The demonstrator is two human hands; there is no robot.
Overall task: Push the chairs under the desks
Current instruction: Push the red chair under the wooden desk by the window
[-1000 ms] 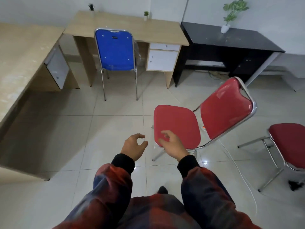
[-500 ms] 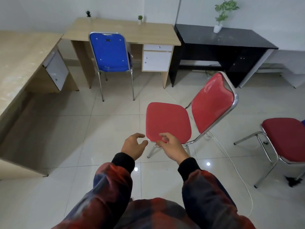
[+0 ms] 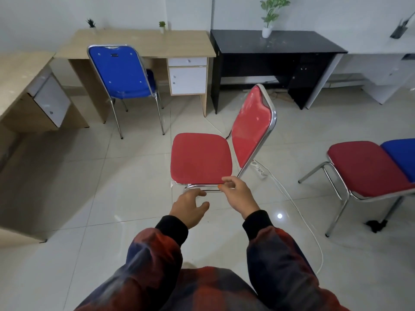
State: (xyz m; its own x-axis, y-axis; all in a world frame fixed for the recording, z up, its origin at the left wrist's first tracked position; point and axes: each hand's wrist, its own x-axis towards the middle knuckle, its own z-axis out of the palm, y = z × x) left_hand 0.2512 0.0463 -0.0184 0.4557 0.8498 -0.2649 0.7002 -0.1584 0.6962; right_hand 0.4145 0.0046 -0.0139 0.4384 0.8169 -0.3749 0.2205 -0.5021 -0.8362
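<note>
The floor [image 3: 67, 187] is made of big, shiny, pale tiles. A white wall [image 3: 134, 10] runs along the back of the room. A wood desk [image 3: 143, 42] stands against it, with a white drawer box [image 3: 187, 77] under its right side. Two tiny plants [image 3: 161, 25] sit at the back of this desk. A blue chair [image 3: 121, 70] stands at the wood desk with its seat partly under the top. Right beside the wood desk is a black desk [image 3: 276, 44] with a leafy plant in a white pot [image 3: 267, 31] on it. Another wood desk [image 3: 20, 75] runs along the left side. A white cord [image 3: 298, 212] lies across the floor.

A red chair [image 3: 201, 159] stands out in the open floor, in front of the black desk but well apart from it. Its back is on the right side and its seat faces left.

The right hand [image 3: 238, 196] is at the near edge of the red seat. Its fingers [image 3: 229, 181] are curled at the seat edge and seem to touch it, just above the silver bar [image 3: 202, 187]. I cannot tell if they hold it. The left hand [image 3: 188, 205] is just in front of the silver bar, with loose, spread fingers that hold nothing.

On the far right is a dark red chair [image 3: 368, 169], with a blue seat [image 3: 402, 156] touching its far side.
</note>
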